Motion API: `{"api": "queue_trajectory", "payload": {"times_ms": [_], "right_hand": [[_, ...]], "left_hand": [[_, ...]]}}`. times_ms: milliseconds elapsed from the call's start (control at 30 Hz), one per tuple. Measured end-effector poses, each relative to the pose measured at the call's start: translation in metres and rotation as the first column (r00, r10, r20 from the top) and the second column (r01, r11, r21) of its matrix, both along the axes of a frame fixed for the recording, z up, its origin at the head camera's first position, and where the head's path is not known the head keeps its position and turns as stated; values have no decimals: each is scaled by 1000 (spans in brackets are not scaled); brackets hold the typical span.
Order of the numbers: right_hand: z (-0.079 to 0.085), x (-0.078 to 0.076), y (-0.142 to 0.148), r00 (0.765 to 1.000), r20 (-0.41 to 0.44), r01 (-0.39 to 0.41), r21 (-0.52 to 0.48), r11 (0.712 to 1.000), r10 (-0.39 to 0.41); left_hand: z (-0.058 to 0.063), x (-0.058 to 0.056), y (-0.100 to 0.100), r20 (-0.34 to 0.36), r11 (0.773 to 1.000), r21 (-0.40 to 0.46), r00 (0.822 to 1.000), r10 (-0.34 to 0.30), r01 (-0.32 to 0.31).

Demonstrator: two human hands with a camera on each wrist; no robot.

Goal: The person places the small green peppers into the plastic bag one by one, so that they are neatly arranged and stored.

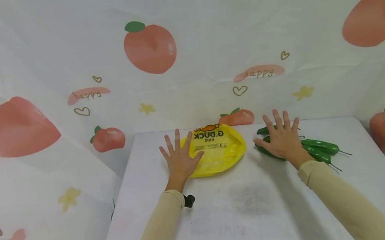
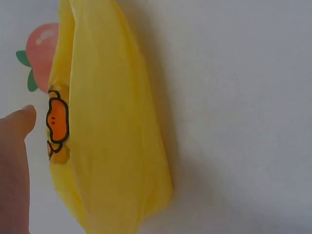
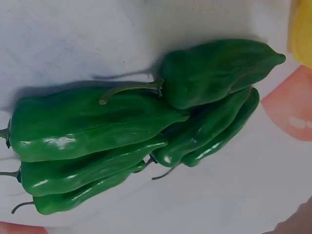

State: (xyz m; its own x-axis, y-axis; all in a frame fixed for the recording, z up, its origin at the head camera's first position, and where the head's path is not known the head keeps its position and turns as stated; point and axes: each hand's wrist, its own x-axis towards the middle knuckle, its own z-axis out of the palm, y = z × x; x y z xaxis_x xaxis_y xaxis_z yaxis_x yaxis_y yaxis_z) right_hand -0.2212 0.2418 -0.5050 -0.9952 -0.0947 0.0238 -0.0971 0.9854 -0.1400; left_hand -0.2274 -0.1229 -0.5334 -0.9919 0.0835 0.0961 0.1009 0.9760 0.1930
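Observation:
A yellow plastic bag (image 1: 217, 156) printed "G.DUCK KIDS" sits at the back middle of the table, its mouth standing up in a loose oval. My left hand (image 1: 179, 160), fingers spread, overlaps the bag's left edge in the head view. In the left wrist view, the thumb (image 2: 22, 122) shows beside the bag (image 2: 109, 122), holding nothing. To the right of the bag lie several long green peppers (image 1: 319, 145). Over them spreads my right hand (image 1: 284, 140), fingers straight and holding nothing, hiding part of the pile. In the right wrist view the peppers (image 3: 87, 124) lie in two groups with thin stems.
The white table (image 1: 233, 231) meets a cloth backdrop (image 1: 204, 51) printed with peaches along its back and sides. A small black object (image 1: 189, 201) shows beside the left wrist. Grey smudges (image 1: 252, 198) mark the tabletop between the forearms.

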Motion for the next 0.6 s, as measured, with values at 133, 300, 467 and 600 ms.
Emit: {"api": "queue_trajectory", "payload": {"times_ms": [133,300,467,600], "right_hand": [[-3,1,2,1000,-4,-5,3,1000,5],[-6,4,5,1000,-6,-21,-5,1000,21],[-11,6,9,999,2,-35,-20,999,35],[-16,9,13,999,-2,-40,-49,998,40]], "left_hand": [[0,2,-4,12,1000,16,1000,14,-14],[-5,4,-11,12,999,38,1000,26,-26],[-13,6,-20,38,995,88,998,52,-55],[-17,7,-27,56,987,139,995,77,-85]]}}
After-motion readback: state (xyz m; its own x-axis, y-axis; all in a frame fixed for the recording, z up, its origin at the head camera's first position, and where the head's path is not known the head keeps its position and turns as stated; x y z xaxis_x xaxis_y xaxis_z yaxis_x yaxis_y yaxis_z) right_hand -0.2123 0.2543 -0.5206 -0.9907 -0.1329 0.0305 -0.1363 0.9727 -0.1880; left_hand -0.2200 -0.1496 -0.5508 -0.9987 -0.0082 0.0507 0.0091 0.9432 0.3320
